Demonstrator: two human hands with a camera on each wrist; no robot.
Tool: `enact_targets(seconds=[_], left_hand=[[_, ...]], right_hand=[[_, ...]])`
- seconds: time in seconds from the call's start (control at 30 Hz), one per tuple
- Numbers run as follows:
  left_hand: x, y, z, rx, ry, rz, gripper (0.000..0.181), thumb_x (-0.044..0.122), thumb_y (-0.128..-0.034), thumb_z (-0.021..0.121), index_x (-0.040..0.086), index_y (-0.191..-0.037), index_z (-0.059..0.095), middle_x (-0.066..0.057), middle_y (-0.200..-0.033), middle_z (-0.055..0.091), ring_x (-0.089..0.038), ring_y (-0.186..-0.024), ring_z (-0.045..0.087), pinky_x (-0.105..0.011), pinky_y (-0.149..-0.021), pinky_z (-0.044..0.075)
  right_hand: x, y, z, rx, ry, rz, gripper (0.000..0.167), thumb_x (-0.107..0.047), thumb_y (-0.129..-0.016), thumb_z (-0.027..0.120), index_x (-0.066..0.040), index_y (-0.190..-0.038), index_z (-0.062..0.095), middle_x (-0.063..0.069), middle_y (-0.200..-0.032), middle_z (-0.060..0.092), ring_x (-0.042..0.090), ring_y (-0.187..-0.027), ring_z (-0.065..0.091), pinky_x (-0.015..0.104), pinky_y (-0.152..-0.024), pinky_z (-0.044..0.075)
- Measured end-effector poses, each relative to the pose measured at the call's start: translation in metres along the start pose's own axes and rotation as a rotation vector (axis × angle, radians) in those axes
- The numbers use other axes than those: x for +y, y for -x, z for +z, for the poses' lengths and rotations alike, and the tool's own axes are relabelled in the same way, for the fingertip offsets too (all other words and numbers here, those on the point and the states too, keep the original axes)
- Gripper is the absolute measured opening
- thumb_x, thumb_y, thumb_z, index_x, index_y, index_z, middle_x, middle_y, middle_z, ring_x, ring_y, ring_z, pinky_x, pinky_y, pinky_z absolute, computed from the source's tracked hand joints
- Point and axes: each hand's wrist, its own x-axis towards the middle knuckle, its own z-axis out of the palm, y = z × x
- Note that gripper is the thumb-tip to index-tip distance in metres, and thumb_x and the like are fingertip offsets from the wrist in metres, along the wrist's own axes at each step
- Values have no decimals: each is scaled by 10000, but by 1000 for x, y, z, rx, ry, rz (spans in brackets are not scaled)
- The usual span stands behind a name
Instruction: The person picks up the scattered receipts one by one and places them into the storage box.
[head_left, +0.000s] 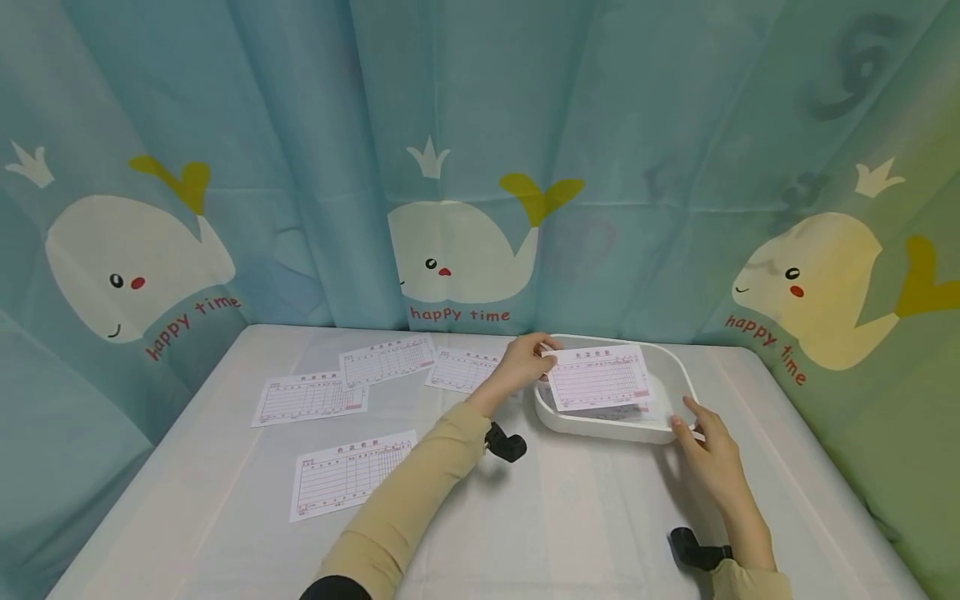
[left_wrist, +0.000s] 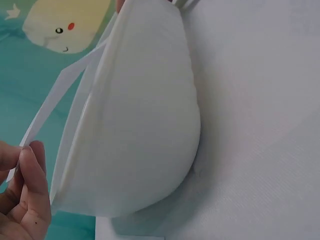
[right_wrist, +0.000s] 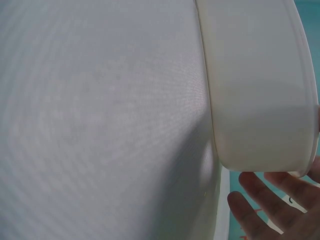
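My left hand (head_left: 521,362) pinches a printed receipt slip (head_left: 600,379) by its left edge, over the white tray (head_left: 600,429). In the left wrist view the same slip (left_wrist: 47,107) shows edge-on between thumb and fingers (left_wrist: 32,172), slanting over the tray rim. Under it, part of another slip (head_left: 628,412) shows inside the tray; the rest is hidden. My right hand (head_left: 712,454) holds the tray's front right corner by the rim. In the right wrist view several of its fingers (right_wrist: 260,195) spread along the outside of the tray wall (right_wrist: 260,100).
Several more receipt slips lie on the white tabletop left of the tray: one at the front (head_left: 337,483), one farther left (head_left: 300,400), and two near the back edge, including a slip (head_left: 386,360). A blue whale-print curtain (head_left: 637,167) hangs behind and around the table.
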Motion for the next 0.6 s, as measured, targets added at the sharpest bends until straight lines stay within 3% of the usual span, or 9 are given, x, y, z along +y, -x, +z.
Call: enact_targets(seconds=[0.27,0.6], left_hand=[[6,-9,8,-27,12,-11,241,51,-937,557,38,-1165,634,-12,-756,412,-78,-564,490,-411,-754,588],[10,-10,14,-41,32,-5,210,81,-934,585,31,-1130,638,7,-719,427,-78,-553,527,-414,-756,589]], right_hand=[[0,0,0,5,5,-8,565,-290,-1012,456,69,-1434,345,328,-1367,393,396,-1072,430,608,-975,401],[0,1,0,4,-5,-2,572,-303,-1013,451,63,-1438,340,332,-1396,373,425,-1120,426,615,-982,399]])
